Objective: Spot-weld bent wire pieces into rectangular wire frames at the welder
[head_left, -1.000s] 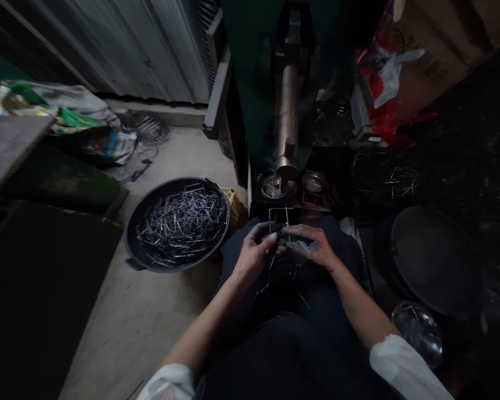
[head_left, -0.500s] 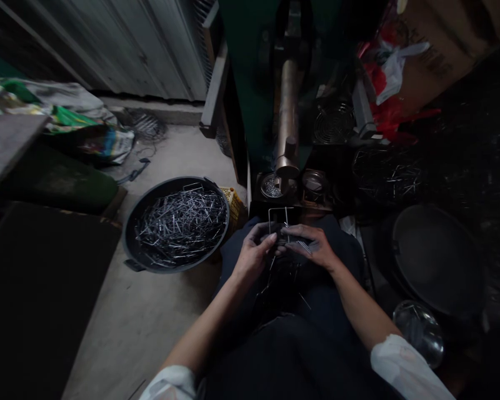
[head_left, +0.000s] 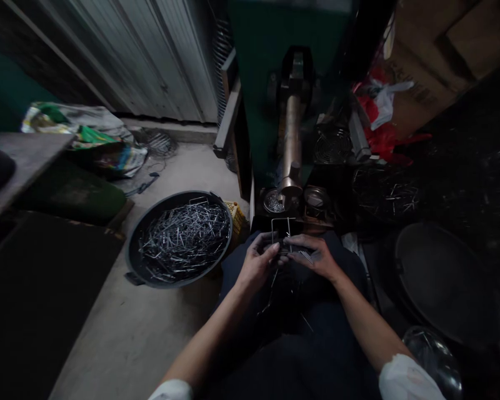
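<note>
Between my hands, above my lap, stands a bent metal wire piece (head_left: pixel 272 229) with squared corners. My left hand (head_left: pixel 258 258) pinches its left leg between thumb and fingers. Closed around its right side is my right hand (head_left: pixel 314 254), which also has several thin wire pieces (head_left: pixel 304 255) lying against its fingers. More loose wires (head_left: pixel 307 322) rest on the dark cloth over my lap. Just beyond my hands is a machine with a round metal arm (head_left: pixel 292 144), and a small dish of tiny metal parts (head_left: pixel 274 201) sits under its tip.
A black basin (head_left: pixel 129 256) heaped with bent wires stands at my left, beside a yellow crate (head_left: pixel 236 218). To the right are a dark round lid or tub (head_left: pixel 437 278) and a shiny metal bowl (head_left: pixel 435 355). A wooden-edged bar (head_left: pixel 229 119) juts out left of the machine.
The whole view has shifted, so the surroundings appear lower in the picture. Both hands keep nearly the same hold on the wire piece.
</note>
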### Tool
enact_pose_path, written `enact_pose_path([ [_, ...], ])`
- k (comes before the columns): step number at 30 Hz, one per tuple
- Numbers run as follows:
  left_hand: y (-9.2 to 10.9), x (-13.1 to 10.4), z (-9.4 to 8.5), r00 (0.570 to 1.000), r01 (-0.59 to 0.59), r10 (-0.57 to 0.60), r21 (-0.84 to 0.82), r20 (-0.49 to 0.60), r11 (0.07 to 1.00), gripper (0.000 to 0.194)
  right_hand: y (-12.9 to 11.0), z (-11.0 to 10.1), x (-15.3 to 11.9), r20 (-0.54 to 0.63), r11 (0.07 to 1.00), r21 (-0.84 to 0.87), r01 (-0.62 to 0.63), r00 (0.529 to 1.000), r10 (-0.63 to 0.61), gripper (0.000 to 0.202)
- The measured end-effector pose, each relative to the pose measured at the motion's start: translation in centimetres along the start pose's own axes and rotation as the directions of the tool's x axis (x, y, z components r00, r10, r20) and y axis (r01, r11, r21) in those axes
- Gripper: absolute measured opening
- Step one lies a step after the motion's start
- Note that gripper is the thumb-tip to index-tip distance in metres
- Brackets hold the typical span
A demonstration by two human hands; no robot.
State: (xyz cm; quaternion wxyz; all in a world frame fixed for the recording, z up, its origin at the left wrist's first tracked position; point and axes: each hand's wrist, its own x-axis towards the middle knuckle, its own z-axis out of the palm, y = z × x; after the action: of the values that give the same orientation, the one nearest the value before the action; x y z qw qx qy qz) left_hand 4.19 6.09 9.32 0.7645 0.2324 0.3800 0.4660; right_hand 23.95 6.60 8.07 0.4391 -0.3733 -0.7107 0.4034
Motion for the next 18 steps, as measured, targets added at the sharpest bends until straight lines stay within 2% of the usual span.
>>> enact_pose_path([
  [9,0.7,0.6,0.1,0.999,-0.024,0.024,-0.026,0.023,0.999,0.058,-0.6,-0.5,1.7,0.002,0.997,-0.027,0.067,0.998,-0.067,0.032],
  [18,1.2,1.3,0.4,0.998,-0.057,0.057,-0.011,0.021,0.998,0.061,-0.4,-0.7,2.6,0.004,0.997,-0.041,0.059,0.998,-0.058,0.031],
])
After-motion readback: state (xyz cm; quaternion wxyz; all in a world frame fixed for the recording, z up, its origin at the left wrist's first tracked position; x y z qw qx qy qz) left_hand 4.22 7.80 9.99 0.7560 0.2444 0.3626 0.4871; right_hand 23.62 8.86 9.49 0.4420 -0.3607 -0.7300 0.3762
